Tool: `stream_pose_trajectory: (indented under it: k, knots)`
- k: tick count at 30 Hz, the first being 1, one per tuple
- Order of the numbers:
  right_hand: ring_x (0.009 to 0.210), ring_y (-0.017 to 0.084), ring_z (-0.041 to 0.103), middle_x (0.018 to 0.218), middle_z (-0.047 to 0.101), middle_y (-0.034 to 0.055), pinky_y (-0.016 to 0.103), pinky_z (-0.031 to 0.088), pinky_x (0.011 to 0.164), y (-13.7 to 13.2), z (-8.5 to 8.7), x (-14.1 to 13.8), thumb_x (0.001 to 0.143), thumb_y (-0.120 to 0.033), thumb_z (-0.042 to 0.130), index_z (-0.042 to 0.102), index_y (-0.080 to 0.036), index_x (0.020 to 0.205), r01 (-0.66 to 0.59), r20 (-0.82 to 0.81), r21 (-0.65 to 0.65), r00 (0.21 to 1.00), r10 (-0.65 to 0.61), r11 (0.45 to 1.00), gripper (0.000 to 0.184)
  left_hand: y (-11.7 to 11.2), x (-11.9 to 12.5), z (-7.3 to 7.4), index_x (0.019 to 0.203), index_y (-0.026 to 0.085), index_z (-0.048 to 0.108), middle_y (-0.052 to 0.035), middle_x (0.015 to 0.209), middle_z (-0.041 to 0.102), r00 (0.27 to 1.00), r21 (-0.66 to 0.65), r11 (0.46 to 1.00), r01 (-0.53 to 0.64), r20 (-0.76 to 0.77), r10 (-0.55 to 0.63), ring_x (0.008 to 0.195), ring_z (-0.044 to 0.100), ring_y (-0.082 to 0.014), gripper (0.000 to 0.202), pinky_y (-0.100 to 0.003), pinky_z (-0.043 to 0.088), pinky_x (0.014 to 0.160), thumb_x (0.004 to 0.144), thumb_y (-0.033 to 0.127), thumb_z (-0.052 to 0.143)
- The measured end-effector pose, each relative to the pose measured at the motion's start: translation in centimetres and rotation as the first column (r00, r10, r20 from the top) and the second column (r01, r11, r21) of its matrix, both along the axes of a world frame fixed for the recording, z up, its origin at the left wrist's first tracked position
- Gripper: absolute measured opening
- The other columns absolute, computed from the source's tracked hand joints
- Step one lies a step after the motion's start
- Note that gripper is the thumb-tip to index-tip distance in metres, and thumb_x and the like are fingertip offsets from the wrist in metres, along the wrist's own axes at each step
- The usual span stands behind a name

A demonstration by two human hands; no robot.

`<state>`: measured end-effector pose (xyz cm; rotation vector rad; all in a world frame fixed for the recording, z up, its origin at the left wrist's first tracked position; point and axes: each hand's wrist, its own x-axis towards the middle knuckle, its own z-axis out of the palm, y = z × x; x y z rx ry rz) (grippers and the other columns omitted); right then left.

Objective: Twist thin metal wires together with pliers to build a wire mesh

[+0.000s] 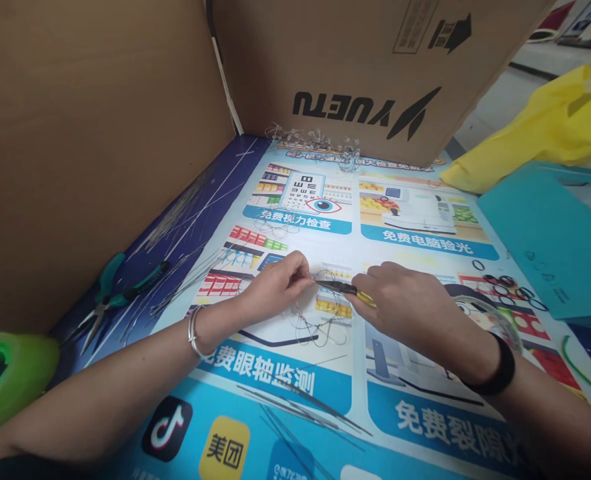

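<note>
My right hand (400, 297) is wrapped round the yellow handle of a pair of pliers (343, 287), whose dark, pointed jaws aim left. My left hand (283, 287) pinches thin wire close to the tip of those jaws. Loops of this fine wire (320, 327) spread over the printed sheet below and between the hands. The fingertips of the left hand hide exactly where the wire is gripped. Whether the jaws touch the wire I cannot tell.
Cardboard walls (325, 60) stand behind and on the left. Teal-handled pliers (108, 300), loose wires (175, 213) and green tape (18, 373) lie left. At right are black rings (505, 287), a tape roll (490, 313), a teal folder (540, 233) and a yellow bag (535, 127).
</note>
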<state>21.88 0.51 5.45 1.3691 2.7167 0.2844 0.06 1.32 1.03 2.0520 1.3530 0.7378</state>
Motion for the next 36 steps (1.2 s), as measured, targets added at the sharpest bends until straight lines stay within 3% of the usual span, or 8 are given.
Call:
stream_pose_trajectory:
  k: [10, 22, 27, 31, 36]
  knots:
    - [0.075, 0.019, 0.056, 0.078, 0.063, 0.0051, 0.027, 0.026, 0.053, 0.0, 0.1, 0.0, 0.088, -0.039, 0.042, 0.062, -0.021, 0.084, 0.005, 0.010, -0.004, 1.000, -0.005, 1.000, 0.028, -0.1, 0.1, 0.7, 0.074, 0.019, 0.049, 0.0042, 0.063, 0.053, 0.999, -0.051, 0.999, -0.015, 0.038, 0.017, 0.056, 0.047, -0.0079, 0.003, -0.021, 0.036, 0.051, 0.076, 0.018, 0.052]
    - [0.075, 0.019, 0.056, 0.077, 0.062, 0.0034, 0.027, 0.021, 0.052, 0.5, 0.1, 0.3, 0.088, -0.039, 0.042, 0.061, -0.022, 0.083, 0.022, -0.005, -0.021, 1.000, -0.022, 1.000, 0.027, 0.0, -0.1, 0.0, 0.074, 0.020, 0.049, 0.0022, 0.067, 0.055, 0.997, 0.006, 0.998, -0.068, 0.042, 0.067, 0.057, 0.047, -0.0090, 0.005, -0.022, 0.037, 0.051, 0.077, 0.020, 0.053]
    - [0.075, 0.019, 0.056, 0.077, 0.062, 0.0035, 0.027, 0.020, 0.052, 0.5, 0.1, 0.2, 0.088, -0.039, 0.042, 0.061, -0.022, 0.083, 0.024, 0.001, -0.020, 1.000, -0.024, 1.000, 0.026, 0.1, -0.1, 0.0, 0.079, 0.020, 0.050, 0.0018, 0.071, 0.058, 0.997, -0.004, 0.999, -0.052, 0.059, 0.052, 0.062, 0.051, -0.0092, 0.003, -0.022, 0.041, 0.055, 0.077, 0.019, 0.052]
    - [0.075, 0.019, 0.055, 0.076, 0.062, 0.0036, 0.027, 0.019, 0.052, 0.5, 0.1, 0.1, 0.088, -0.039, 0.041, 0.061, -0.022, 0.084, 0.025, 0.003, -0.028, 1.000, -0.025, 0.999, 0.027, 0.1, -0.1, -0.3, 0.095, 0.020, 0.057, -0.0001, 0.080, 0.065, 0.991, -0.038, 0.999, 0.002, 0.137, 0.003, 0.069, 0.057, -0.0101, 0.017, -0.023, 0.045, 0.064, 0.079, 0.018, 0.050]
    - [0.075, 0.020, 0.055, 0.077, 0.062, 0.0034, 0.027, 0.020, 0.052, 0.5, 0.0, 0.3, 0.088, -0.039, 0.041, 0.061, -0.022, 0.085, 0.019, 0.003, -0.027, 1.000, -0.019, 0.999, 0.027, 0.1, -0.3, -0.5, 0.093, 0.020, 0.062, 0.0004, 0.082, 0.067, 0.991, 0.024, 0.998, 0.052, 0.121, -0.055, 0.071, 0.058, -0.0097, 0.017, -0.023, 0.045, 0.065, 0.083, 0.017, 0.049]
